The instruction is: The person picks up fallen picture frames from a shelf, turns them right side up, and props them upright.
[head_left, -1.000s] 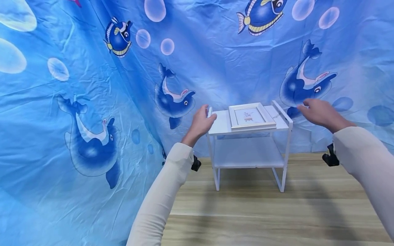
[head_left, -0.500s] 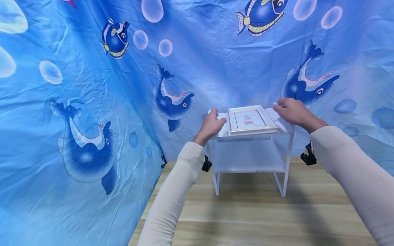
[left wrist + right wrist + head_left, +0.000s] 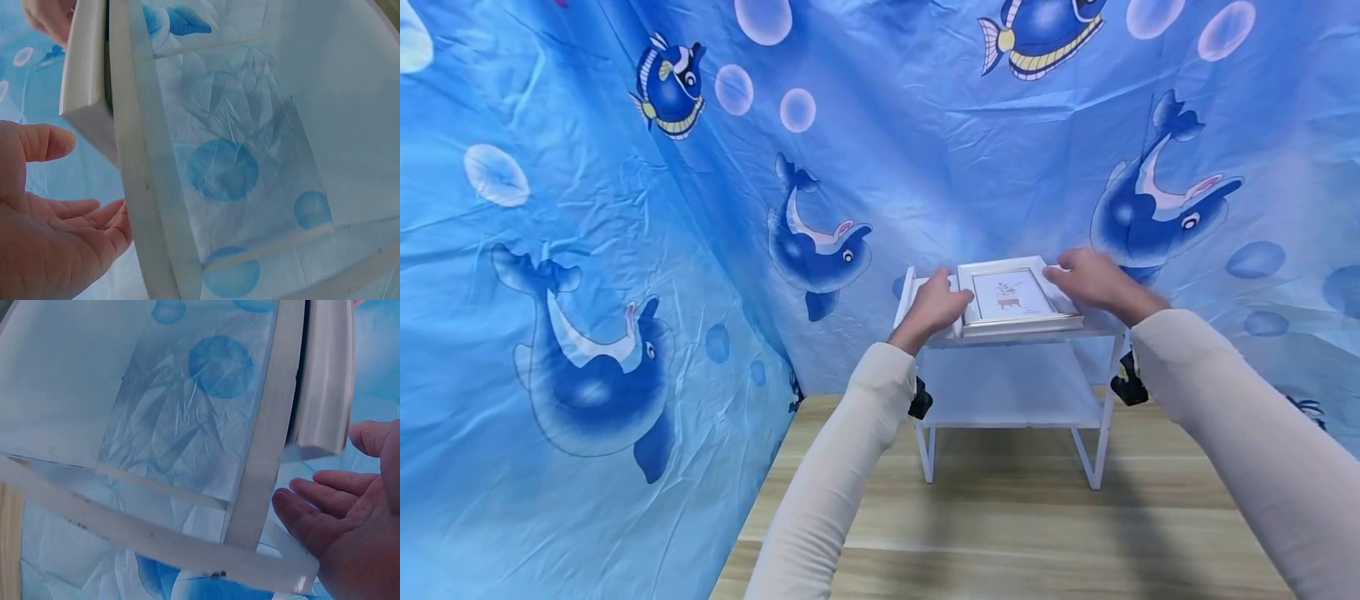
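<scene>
A white picture frame [image 3: 1017, 297] was laid flat on the top of a white two-tier shelf [image 3: 1011, 400]. The left hand [image 3: 937, 305] was placed at the frame's left edge and the right hand [image 3: 1090, 279] at its right edge, fingers relaxed and open, nothing gripped, before a blue dolphin-print curtain [image 3: 625, 250].

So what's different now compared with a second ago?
Both hands have closed in on the picture frame. The left hand moved right from the shelf's side rail to the frame's left edge; the right hand came in from the right to its far right corner. Neither hand plainly grips it yet. The frame lies flat on the white shelf, as before.
</scene>
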A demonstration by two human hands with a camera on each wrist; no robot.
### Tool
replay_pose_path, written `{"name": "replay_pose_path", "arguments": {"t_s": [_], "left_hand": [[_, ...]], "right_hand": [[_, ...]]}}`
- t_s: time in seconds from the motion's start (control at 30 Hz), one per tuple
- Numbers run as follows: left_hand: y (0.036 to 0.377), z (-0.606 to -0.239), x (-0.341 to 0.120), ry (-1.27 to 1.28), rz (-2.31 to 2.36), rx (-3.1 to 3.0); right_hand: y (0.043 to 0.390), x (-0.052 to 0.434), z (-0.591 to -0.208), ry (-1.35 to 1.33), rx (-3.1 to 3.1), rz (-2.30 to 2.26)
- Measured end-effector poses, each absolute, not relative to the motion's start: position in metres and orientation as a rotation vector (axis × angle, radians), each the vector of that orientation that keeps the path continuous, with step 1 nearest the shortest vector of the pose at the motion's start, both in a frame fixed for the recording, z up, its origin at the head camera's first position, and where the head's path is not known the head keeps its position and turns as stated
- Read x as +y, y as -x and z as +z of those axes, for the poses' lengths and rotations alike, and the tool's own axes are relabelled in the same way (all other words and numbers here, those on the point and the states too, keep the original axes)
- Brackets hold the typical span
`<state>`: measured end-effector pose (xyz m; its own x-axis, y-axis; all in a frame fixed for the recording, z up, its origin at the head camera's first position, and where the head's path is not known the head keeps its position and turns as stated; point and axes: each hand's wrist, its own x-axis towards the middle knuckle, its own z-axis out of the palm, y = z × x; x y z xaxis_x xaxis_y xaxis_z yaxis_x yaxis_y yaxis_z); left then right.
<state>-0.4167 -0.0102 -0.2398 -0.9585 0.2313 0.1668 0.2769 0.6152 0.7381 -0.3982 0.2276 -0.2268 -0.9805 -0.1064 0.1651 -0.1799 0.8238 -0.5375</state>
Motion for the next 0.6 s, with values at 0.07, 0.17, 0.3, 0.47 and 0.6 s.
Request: {"name": "replay_pose_path", "arguments": {"t_s": [0.07, 0.17, 0.3, 0.47, 0.6], "left_hand": [[0.417, -0.241, -0.007, 0.457, -1.294, -2.77], [0.419, -0.242, -0.004, 0.475, -1.295, -2.771], [0.42, -0.242, -0.001, 0.477, -1.274, -2.778], [0.422, -0.244, 0.003, 0.46, -1.264, -2.765], [0.423, -0.246, 0.004, 0.43, -1.221, -2.755]], "right_hand": [[0.4, 0.226, -0.228, -0.227, -2.879, 0.853], [0.403, 0.223, -0.229, -0.238, -2.867, 0.819], [0.406, 0.22, -0.231, -0.242, -2.853, 0.801], [0.411, 0.219, -0.234, -0.207, -2.879, 0.821], [0.414, 0.218, -0.235, -0.19, -2.885, 0.832]]}}
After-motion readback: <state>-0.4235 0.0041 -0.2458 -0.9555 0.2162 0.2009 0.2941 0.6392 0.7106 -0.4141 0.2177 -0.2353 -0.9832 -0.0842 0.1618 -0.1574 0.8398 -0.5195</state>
